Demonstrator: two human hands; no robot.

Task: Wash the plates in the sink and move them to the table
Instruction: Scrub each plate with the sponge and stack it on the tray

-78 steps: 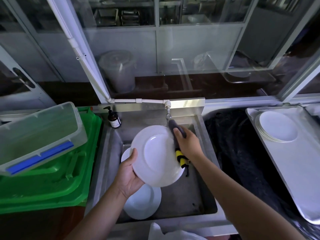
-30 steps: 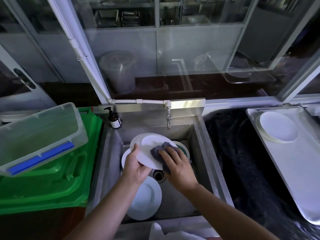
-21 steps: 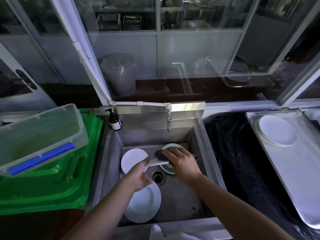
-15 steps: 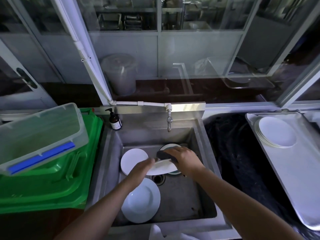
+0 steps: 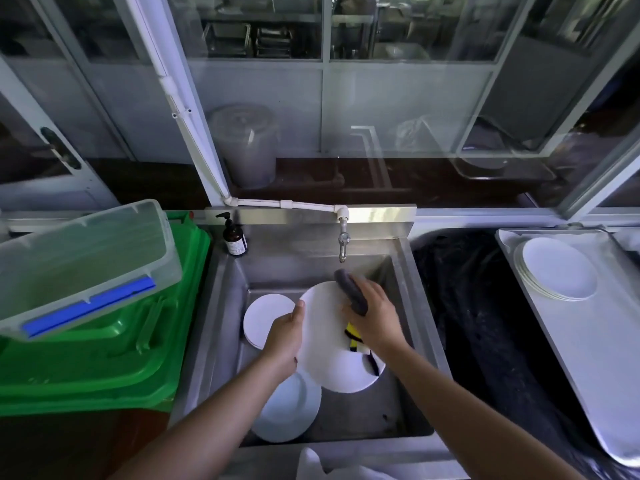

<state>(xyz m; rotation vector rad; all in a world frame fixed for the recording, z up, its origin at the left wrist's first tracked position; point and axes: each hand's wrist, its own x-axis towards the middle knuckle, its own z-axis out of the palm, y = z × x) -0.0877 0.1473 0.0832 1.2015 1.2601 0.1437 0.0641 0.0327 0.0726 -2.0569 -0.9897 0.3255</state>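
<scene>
Over the stainless steel sink, the left hand grips the left rim of a round white plate held tilted above the basin, thumb on its face and fingers hidden behind it. The right hand curls round a dark grey sponge with a yellow and black part, pressing it on the plate's upper right rim. Two more white plates lie in the basin: one at the back left corner, one at the front left. A stack of white plates sits at the far end of a metal tray to the right.

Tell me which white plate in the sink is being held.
The large round white plate, tilted up between the left hand and right hand. The other two lie on the steel sink floor, untouched.
</scene>
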